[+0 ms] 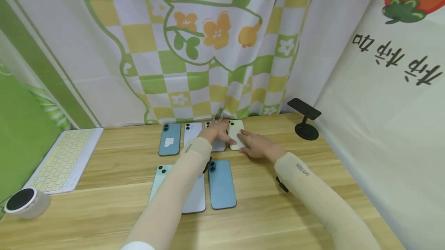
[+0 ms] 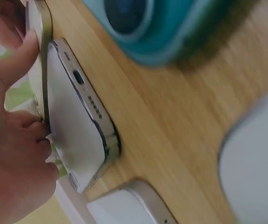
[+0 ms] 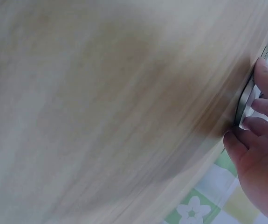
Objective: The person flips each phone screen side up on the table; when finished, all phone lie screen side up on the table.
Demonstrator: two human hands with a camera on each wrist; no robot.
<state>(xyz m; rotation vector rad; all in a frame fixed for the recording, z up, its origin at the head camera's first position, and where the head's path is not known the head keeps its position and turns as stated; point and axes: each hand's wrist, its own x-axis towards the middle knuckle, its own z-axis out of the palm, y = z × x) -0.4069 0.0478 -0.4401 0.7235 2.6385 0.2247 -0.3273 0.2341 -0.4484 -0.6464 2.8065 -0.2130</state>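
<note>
A cream phone [image 1: 236,125] lies back up at the right end of the back row. My right hand [image 1: 256,144] rests along its right edge, thumb towards the near corner. From the other side my left hand [image 1: 219,130] reaches over a silver-white phone [image 1: 219,146], its thumb touching the cream phone. In the left wrist view, the charging port of the silver-white phone [image 2: 73,116] shows next to the cream phone's gold edge [image 2: 45,28]. My right hand's fingers [image 3: 264,108] meet the phone's side in the right wrist view. Part of the silver-white phone is hidden.
Leftward in that row are a lavender phone [image 1: 193,129] and a blue phone [image 1: 169,147] bearing a white label. Nearer lie a mint phone [image 1: 161,172], a white phone [image 1: 196,196] and another blue phone [image 1: 222,186]. A keyboard [image 1: 64,159], white cup-shaped object [image 1: 38,205] and black stand [image 1: 306,131] flank them.
</note>
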